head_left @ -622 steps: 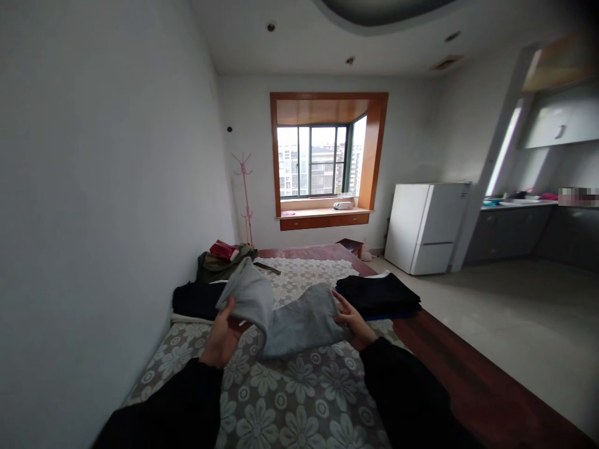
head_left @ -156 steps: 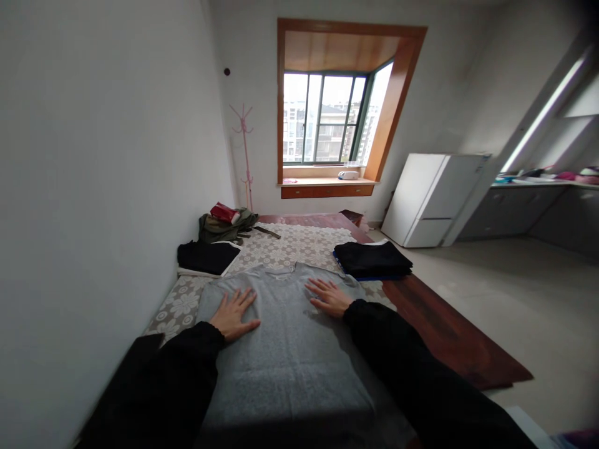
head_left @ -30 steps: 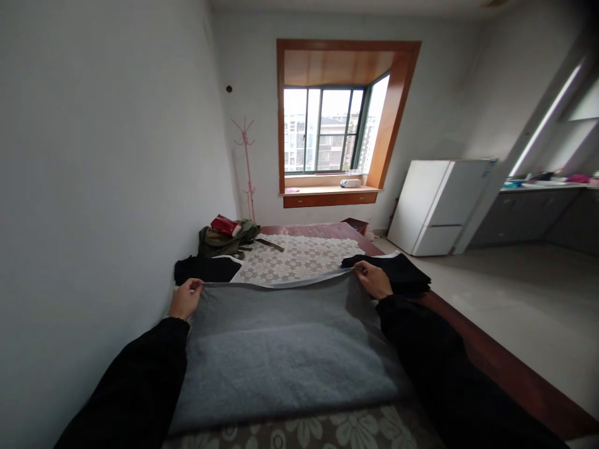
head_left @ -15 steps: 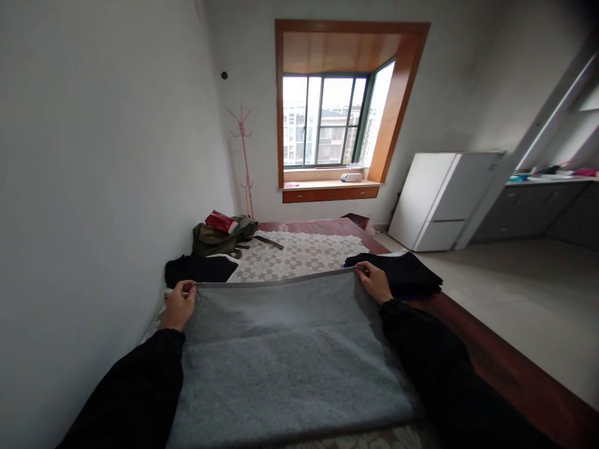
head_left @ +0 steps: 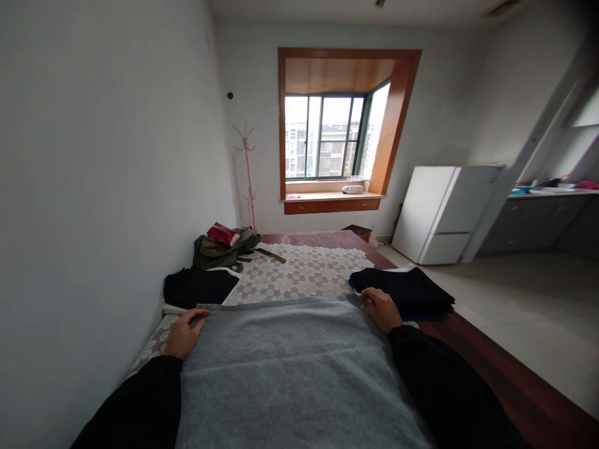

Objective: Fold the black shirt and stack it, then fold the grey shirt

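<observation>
A grey shirt (head_left: 290,368) lies folded over and flat on the flower-patterned bed cover (head_left: 304,274) in front of me. My left hand (head_left: 184,332) pinches its far left corner against the bed. At the far right corner, my right hand (head_left: 381,308) holds the fabric edge, next to a stack of folded dark clothes (head_left: 407,292). Both my sleeves are black.
A folded black garment on a white one (head_left: 199,287) lies at the left by the wall. Behind it sits an olive bag with a red item (head_left: 224,244). A white fridge (head_left: 444,212), a pink coat stand (head_left: 246,174) and a window stand beyond. The bed's wooden edge (head_left: 477,355) runs along the right.
My hands have lowered the shirt's folded edge down onto the bed; half a second ago they held it lifted. Earlier the shirt lay spread open under flat palms.
</observation>
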A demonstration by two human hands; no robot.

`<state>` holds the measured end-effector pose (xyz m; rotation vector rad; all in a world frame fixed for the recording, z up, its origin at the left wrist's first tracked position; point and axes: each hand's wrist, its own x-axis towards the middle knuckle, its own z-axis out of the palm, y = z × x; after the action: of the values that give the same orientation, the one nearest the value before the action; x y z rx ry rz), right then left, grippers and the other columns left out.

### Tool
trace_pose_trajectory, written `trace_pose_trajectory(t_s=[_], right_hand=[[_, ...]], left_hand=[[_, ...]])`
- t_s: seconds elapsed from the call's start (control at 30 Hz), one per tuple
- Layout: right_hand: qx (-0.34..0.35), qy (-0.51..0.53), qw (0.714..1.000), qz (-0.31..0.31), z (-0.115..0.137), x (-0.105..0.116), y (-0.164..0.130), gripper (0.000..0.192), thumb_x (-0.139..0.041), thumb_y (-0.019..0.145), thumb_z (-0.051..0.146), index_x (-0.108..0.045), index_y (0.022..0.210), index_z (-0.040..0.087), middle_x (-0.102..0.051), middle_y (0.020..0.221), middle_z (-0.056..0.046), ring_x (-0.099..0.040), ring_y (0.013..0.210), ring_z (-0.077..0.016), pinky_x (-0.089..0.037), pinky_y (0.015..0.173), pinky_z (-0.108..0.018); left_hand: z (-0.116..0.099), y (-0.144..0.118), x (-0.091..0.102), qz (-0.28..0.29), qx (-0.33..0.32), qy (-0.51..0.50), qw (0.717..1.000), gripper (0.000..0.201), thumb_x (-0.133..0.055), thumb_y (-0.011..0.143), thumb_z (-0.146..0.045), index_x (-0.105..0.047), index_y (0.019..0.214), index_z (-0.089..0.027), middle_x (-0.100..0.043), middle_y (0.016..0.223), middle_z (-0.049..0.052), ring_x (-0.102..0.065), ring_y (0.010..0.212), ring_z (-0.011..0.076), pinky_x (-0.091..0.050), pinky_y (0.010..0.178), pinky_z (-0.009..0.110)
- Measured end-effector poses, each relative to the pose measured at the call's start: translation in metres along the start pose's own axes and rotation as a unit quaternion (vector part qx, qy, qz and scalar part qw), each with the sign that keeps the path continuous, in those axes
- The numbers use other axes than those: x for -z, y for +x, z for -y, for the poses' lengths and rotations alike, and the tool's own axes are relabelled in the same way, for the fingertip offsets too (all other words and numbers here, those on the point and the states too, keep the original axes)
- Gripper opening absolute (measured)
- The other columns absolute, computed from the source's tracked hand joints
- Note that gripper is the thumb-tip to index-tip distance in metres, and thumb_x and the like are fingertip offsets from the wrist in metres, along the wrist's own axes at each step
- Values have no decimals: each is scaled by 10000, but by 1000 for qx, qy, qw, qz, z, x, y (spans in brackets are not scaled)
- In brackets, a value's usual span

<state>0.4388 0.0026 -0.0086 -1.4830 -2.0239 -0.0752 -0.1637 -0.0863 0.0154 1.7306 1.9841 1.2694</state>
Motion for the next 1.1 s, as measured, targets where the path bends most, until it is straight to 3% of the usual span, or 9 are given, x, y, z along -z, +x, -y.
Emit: trace_pose_trajectory(t_s=[0.1, 0.27, 0.47, 0.77, 0.93, 1.1], right_hand=[[17, 17, 999, 22, -5, -2, -1, 260, -438, 778, 138, -650, 662, 235, -727, 1020, -48, -628, 960, -240, -457, 899, -395], [-34, 78, 996, -12, -3, -2, -2, 336, -456, 823, 216, -741, 1000, 230, -696, 1147, -65, -655, 1025, -244, -490, 955, -388], [-35, 70, 996, 43, 1, 8, -4, 435, -500, 806, 212, -673, 1205, 222, -593, 1328, -76, -638, 1129, -239, -474, 1021, -357], [-26, -21, 995, 98, 3, -1, -5, 598, -433, 754, 73, -609, 1314, 186, -548, 1377, -100, -583, 1228, -219, -429, 1079, -336], [-26, -80, 992, 92, 6, -4, -8, 626, -441, 765, 76, -583, 1364, 194, -547, 1407, -123, -576, 1230, -263, -437, 1055, -400], [-31, -100, 990, 91, 8, -3, -9, 616, -434, 797, 105, -552, 1398, 173, -530, 1431, -137, -577, 1230, -260, -444, 1034, -387]], left_hand=[[-2, -2, 0, -4, -25, 9, 1000, 334, -547, 760, -414, -715, 987, -235, -731, 1155, 73, -658, 1119, 292, -471, 1065, 447], [8, 0, -2, 34, -59, 29, 997, 477, -593, 754, -471, -671, 1148, -215, -677, 1266, 92, -634, 1178, 298, -464, 1085, 464], [16, 3, -5, 47, -67, 48, 995, 525, -586, 766, -445, -619, 1236, -212, -636, 1335, 100, -587, 1255, 304, -442, 1107, 476], [18, 1, -10, 60, -72, 63, 994, 539, -552, 805, -401, -562, 1309, -208, -574, 1410, 105, -542, 1313, 288, -396, 1144, 481], [15, 0, -9, 73, -84, 65, 992, 593, -514, 840, -402, -493, 1396, -196, -513, 1481, 118, -488, 1369, 283, -364, 1170, 486], [12, 1, -8, 85, -86, 85, 989, 639, -491, 872, -434, -428, 1460, -193, -469, 1532, 111, -475, 1385, 275, -364, 1177, 459]])
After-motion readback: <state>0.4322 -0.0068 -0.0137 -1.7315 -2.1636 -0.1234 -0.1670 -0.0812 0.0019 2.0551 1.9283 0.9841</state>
